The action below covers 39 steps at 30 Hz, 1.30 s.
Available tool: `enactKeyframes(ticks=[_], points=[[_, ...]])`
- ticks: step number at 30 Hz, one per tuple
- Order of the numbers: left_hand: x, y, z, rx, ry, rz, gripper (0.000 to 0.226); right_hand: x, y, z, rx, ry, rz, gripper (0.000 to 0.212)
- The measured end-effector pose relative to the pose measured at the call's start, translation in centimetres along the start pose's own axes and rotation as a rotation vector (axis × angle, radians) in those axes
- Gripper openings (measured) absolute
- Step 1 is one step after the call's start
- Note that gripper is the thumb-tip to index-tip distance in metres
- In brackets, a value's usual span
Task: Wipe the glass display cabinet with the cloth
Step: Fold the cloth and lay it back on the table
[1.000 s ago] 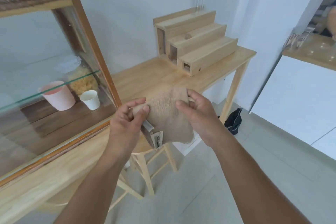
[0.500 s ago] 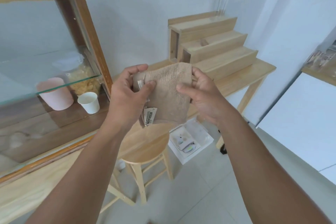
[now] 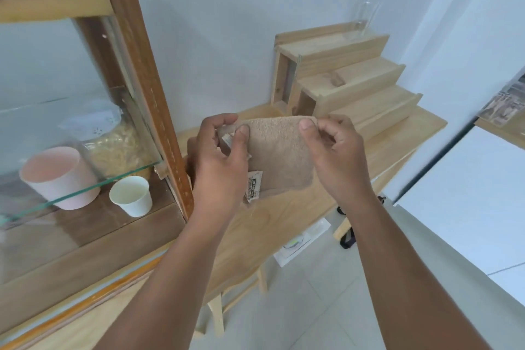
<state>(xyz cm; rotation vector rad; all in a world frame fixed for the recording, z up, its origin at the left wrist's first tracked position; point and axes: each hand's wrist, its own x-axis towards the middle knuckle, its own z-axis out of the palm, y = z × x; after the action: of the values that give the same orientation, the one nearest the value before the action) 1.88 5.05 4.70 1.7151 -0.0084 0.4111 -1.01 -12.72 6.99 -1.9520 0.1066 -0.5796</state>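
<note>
Indoors, wooden table (image 3: 397,145) against white wall (image 3: 227,23)

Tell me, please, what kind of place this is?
Probably a small shop or café counter. A glass display cabinet holds paper cups, a stepped wooden display stand sits on the wooden counter, and both hands hold a cloth.

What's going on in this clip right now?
A person holds a tan cloth up in front of them with both hands, the left hand pinching its top left corner by the tags and the right hand pinching the top right. The glass display cabinet stands to the left on the wooden table, with a pink cup and a white cup inside. The cloth is not touching the glass; wiping has not begun.
</note>
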Motion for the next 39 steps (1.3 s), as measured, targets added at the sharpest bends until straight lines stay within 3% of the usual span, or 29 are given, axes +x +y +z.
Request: enactKeyframes(ticks=[8, 14, 20, 26, 30, 36, 39], points=[[2.2, 0.0, 1.0, -0.078, 0.081, -0.076, 0.017, 2.1, 1.5, 2.1, 0.209, -0.105, -0.07, 0.049], [2.5, -0.3, 2.1, -0.053, 0.119, -0.051, 0.023, 5.0, 4.7, 2.3, 0.366, -0.203, -0.06, 0.047], [1.9, 0.1, 5.5, -0.074, 0.201, 0.02, 0.023, 9.0, 7.0, 1.3, 0.361, -0.288, -0.098, 0.03], [1.8, -0.6, 9.2, -0.075, 0.3, 0.014, 0.03, 12.2, 9.1, 0.9, 0.366, -0.421, -0.104, 0.03], [2.3, -1.8, 10.5, -0.077, 0.321, -0.159, 0.044, 13.3, 10.8, 2.1, 0.326, -0.525, -0.022, 0.015], [4.0, -5.5, 10.2, -0.031, 0.257, -0.615, 0.063, 13.2, 12.5, 4.9, 0.284, -0.745, 0.302, 0.022], [4.9, -6.5, 9.6, -0.003, 0.191, -0.702, 0.06, 13.3, 13.3, 5.9, 0.239, -0.819, 0.43, 0.035]])
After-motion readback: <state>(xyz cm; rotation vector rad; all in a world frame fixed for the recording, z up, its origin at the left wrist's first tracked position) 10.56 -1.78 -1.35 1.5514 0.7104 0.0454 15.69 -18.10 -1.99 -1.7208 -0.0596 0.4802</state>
